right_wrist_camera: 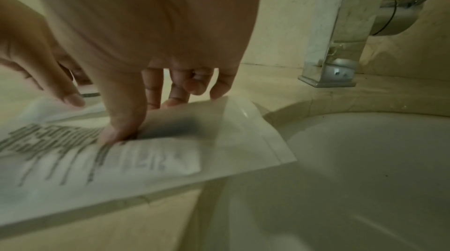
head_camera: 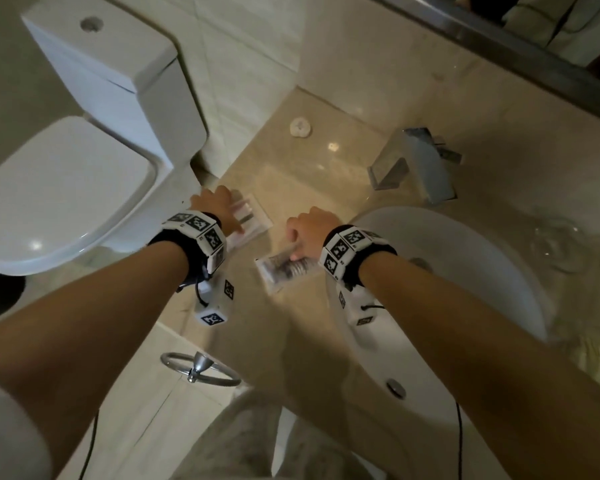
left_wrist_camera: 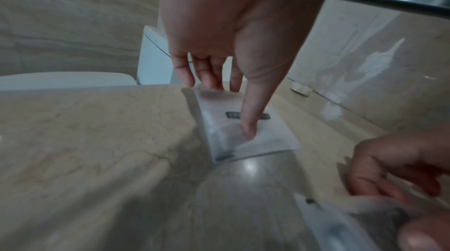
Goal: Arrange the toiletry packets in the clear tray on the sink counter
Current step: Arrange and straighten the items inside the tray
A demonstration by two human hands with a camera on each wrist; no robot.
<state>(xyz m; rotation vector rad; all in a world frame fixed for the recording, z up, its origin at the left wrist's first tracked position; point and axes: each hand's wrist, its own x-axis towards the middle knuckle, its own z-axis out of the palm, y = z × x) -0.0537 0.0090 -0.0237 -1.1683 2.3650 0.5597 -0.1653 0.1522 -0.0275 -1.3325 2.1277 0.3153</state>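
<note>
On the beige counter [head_camera: 312,161], my left hand [head_camera: 236,213] holds a white packet [head_camera: 257,220]. In the left wrist view the thumb [left_wrist_camera: 248,130] presses on the packet [left_wrist_camera: 275,135], and the fingers [left_wrist_camera: 207,79] hook over its far edge. My right hand [head_camera: 297,251] pinches a packet with grey print [head_camera: 284,271] beside the basin. Its thumb [right_wrist_camera: 116,133] is on top and its fingers [right_wrist_camera: 175,99] are behind the far edge, with the packet [right_wrist_camera: 146,162] tilted off the counter. I cannot pick out the clear tray in any view.
A white basin [head_camera: 447,289] lies to the right, with a chrome faucet [head_camera: 413,164] behind it. The toilet [head_camera: 66,199] stands left of the counter edge. A small white round object [head_camera: 300,127] sits far back. A chrome towel ring [head_camera: 198,368] hangs below the counter front.
</note>
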